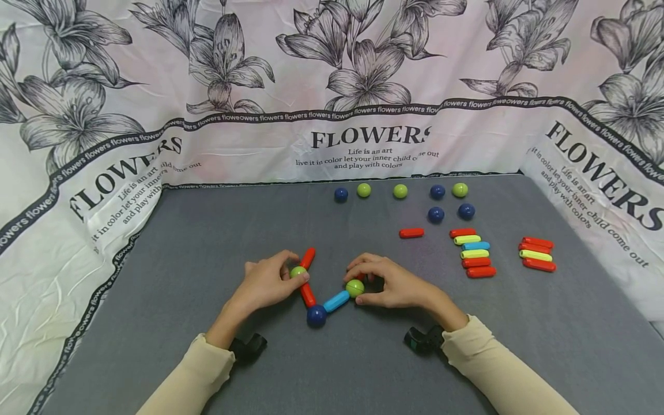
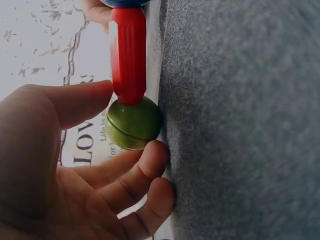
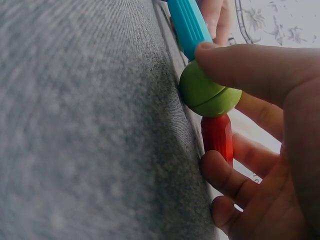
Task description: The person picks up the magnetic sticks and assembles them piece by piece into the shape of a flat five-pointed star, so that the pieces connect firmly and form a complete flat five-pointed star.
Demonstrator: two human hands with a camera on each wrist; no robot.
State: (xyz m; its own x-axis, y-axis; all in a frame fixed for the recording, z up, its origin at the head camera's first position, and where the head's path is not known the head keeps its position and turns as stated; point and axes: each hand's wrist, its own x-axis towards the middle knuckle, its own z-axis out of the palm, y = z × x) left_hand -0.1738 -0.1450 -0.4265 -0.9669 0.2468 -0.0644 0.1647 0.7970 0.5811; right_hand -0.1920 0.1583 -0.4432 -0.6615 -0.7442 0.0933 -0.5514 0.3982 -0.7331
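On the grey table a linked figure of sticks and balls stands between both hands. My left hand (image 1: 270,280) pinches a green ball (image 2: 132,125) with thumb and fingers. From that ball one red stick (image 1: 308,257) points away, and another red stick (image 1: 308,295) runs down to a dark blue ball (image 1: 316,316). A light blue stick (image 1: 337,301) joins this ball to a second green ball (image 1: 355,288). My right hand (image 1: 394,283) holds that green ball, thumb on it, fingers curled about a red stick (image 3: 218,135) attached to its other side.
Several green balls (image 1: 400,191) and dark blue balls (image 1: 436,215) lie toward the back. A lone red stick (image 1: 411,233) lies right of centre. Two rows of coloured sticks (image 1: 478,262) lie at the right. Flower-printed cloth (image 1: 249,150) borders the table behind and at the sides.
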